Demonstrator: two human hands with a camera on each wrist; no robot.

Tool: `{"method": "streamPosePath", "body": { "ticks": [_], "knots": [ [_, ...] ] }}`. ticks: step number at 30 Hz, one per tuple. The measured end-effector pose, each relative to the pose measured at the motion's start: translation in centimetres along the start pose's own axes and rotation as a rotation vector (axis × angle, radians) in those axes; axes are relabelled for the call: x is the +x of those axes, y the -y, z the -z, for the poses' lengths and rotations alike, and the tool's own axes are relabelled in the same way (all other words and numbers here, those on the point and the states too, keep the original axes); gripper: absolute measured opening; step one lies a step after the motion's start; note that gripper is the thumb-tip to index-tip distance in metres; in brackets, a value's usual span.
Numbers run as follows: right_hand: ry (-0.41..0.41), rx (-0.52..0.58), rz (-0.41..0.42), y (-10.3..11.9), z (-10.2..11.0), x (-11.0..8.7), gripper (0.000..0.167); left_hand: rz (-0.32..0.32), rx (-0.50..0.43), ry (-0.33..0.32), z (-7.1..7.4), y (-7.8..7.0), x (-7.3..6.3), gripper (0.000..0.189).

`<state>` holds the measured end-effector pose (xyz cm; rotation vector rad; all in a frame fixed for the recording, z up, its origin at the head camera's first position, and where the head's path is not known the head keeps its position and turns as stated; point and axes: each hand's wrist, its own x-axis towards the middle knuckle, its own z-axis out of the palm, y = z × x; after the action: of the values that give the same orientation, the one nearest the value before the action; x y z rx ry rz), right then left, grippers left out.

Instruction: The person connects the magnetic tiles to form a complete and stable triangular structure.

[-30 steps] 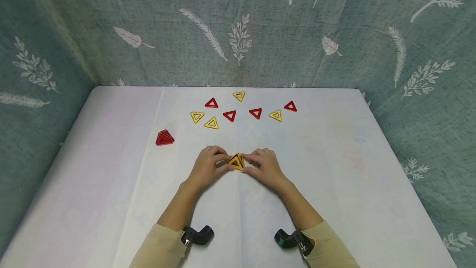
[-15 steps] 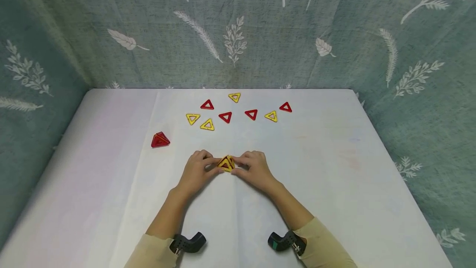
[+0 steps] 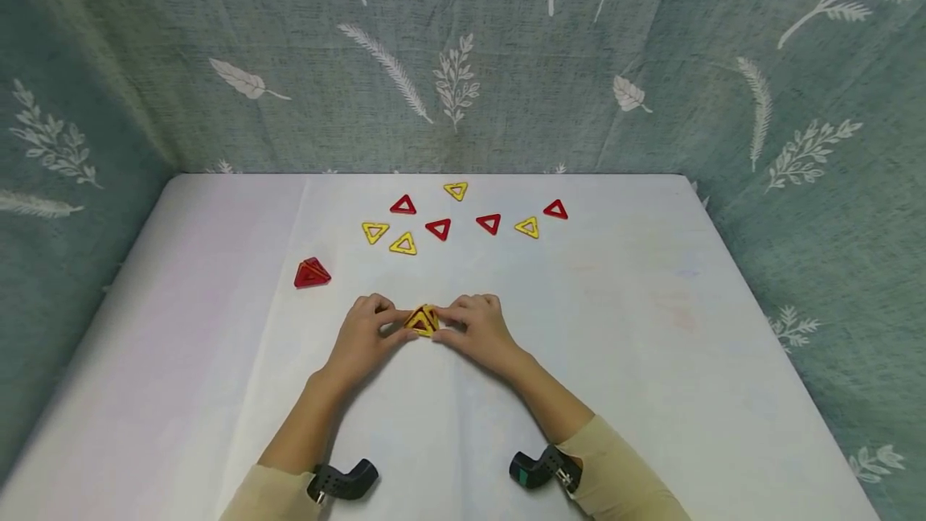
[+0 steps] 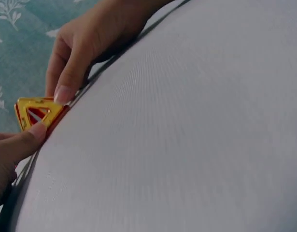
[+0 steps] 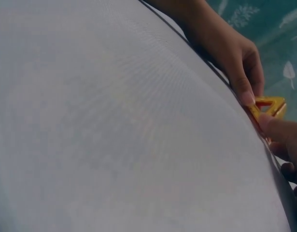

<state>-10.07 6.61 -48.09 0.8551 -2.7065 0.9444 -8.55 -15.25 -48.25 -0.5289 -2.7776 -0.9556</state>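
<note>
Both hands meet at a small pyramid [image 3: 419, 323] built of yellow triangular frames with red showing on it, close over the white table. My left hand [image 3: 363, 338] pinches its left side between thumb and fingers. On the opposite side my right hand [image 3: 479, 331] pinches it in the same manner. In the left wrist view a yellow triangle face [image 4: 46, 112] with a red piece behind it shows between the thumbs. The right wrist view shows the yellow pyramid [image 5: 278, 105] partly covered by a thumb. A red pyramid [image 3: 312, 273] stands off to the left, beyond the left hand.
Loose triangle frames lie flat toward the back of the table [image 3: 622, 392], among them a yellow triangle [image 3: 396, 248] and a red triangle [image 3: 428, 226]. A green leaf-patterned cloth [image 3: 521, 103] rises behind the table's far edge and along its sides.
Both hands have shifted left together, carrying the yellow pyramid closer to the red one. The view also turned slightly at first. The loose triangles and the red pyramid stay in place.
</note>
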Motion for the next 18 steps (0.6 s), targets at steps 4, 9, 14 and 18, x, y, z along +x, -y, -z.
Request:
{"method": "streamPosePath", "body": {
  "ticks": [4,9,14,18],
  "knots": [
    [0.023,-0.003,0.008,0.6,-0.4,0.5,0.040,0.021,-0.016,-0.011,0.6,0.4,-0.5,0.033],
    [0.043,0.019,0.011,1.3,-1.0,1.3,0.041,0.053,-0.018,-0.014,1.1,1.1,-1.3,0.033],
    [0.051,0.028,0.035,2.0,-2.0,2.0,0.041,0.053,-0.014,-0.048,2.0,2.0,-2.0,0.031],
    [0.060,0.031,0.053,2.7,-2.6,2.6,0.041,0.042,-0.003,-0.071,2.5,2.8,-2.8,0.031]
  ]
}}
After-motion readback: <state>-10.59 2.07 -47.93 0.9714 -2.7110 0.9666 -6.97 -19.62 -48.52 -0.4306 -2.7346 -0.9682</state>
